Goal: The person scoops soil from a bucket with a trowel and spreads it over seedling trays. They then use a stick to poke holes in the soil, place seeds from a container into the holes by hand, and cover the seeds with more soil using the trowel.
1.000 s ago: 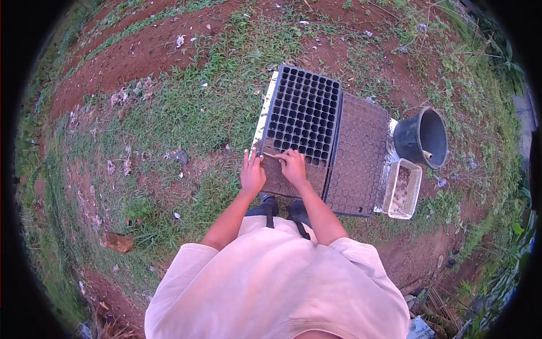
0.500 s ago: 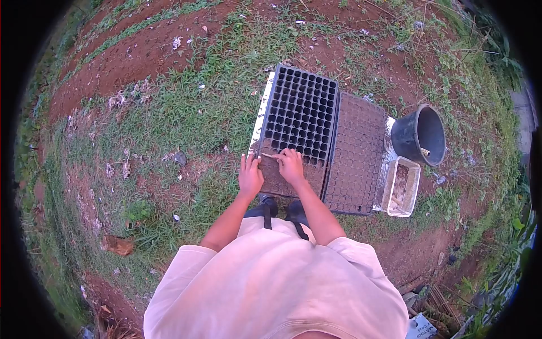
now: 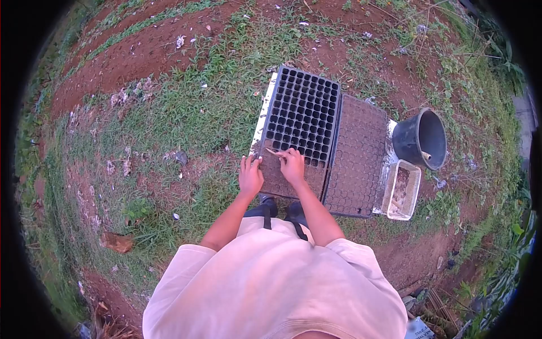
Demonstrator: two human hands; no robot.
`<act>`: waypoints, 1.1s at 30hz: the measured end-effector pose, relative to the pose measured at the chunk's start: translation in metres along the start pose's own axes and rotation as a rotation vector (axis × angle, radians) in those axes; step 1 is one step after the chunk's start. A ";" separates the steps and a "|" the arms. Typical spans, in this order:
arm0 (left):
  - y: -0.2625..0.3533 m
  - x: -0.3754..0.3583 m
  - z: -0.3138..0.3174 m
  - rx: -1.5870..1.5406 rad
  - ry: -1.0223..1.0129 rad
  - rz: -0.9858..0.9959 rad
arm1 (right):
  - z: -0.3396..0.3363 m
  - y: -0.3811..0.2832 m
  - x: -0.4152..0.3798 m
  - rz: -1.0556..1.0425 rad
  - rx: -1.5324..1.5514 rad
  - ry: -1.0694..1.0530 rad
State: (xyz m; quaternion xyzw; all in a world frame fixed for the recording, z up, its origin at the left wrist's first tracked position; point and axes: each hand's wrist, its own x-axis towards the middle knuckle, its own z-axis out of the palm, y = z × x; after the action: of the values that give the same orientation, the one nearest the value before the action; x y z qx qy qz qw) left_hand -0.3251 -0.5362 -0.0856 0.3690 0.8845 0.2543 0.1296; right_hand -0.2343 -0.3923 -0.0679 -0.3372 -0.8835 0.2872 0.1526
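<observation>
A black seedling tray (image 3: 302, 107) has bare cells in its upper part and brown soil in the part nearest me. My right hand (image 3: 291, 166) pinches a small thin stick (image 3: 272, 151) over the soil-covered cells. At the tray's left edge rests my left hand (image 3: 250, 176), its fingers pointing forward and partly apart, with nothing visible in them. Alongside on the right lies a second tray (image 3: 358, 152), covered with soil all over.
Right of the trays, a dark bucket (image 3: 407, 137) lies tilted, with a pale object at its rim. Below it sits a cream basket (image 3: 416, 189) with some material inside. A white board (image 3: 263, 118) shows along the tray's left edge. Grass surrounds everything.
The view has shifted slightly. The stick in my right hand has moved a little up and its tip points more upward. My left hand stays at the tray's edge.
</observation>
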 end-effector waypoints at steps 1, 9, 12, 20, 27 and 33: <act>0.000 0.000 0.000 0.003 0.000 0.000 | 0.003 -0.001 0.000 0.001 0.003 0.001; 0.001 0.000 -0.001 -0.004 0.003 0.001 | 0.017 -0.008 -0.002 0.118 0.048 -0.059; -0.001 0.001 -0.002 0.015 -0.042 -0.007 | 0.019 -0.006 -0.002 0.127 0.052 0.018; -0.003 0.000 0.001 0.015 -0.043 -0.011 | 0.002 -0.006 -0.004 0.040 0.051 -0.086; -0.004 -0.002 -0.001 0.004 -0.069 -0.010 | 0.010 0.002 -0.006 0.078 0.011 0.033; -0.006 0.000 -0.001 -0.013 -0.070 0.010 | 0.010 0.001 -0.008 0.047 -0.005 -0.004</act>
State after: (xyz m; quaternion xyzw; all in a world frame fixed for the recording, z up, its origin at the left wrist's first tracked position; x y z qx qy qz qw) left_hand -0.3293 -0.5405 -0.0878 0.3810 0.8759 0.2478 0.1618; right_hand -0.2328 -0.4016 -0.0768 -0.3578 -0.8763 0.2890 0.1432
